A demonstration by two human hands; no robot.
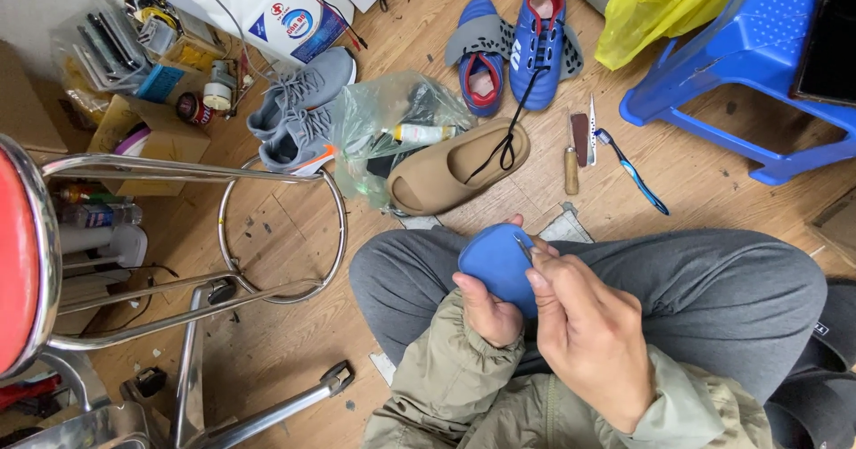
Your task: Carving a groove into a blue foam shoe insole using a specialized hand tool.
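Both hands worked over the person's grey-trousered lap: left hand (489, 311) gripped a blue insole (496, 262) from below, while right hand (584, 333) pinched a thin metal tool (523, 250) against its edge. Beyond the insole lay a tan slide (446, 177) and blue shoes (517, 43).

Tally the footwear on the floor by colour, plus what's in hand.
Grey sneakers: 2
Blue shoes: 2
Tan slide: 1
Blue insole, held by left hand, right hand working a thin tool on it: 1
Total: 6
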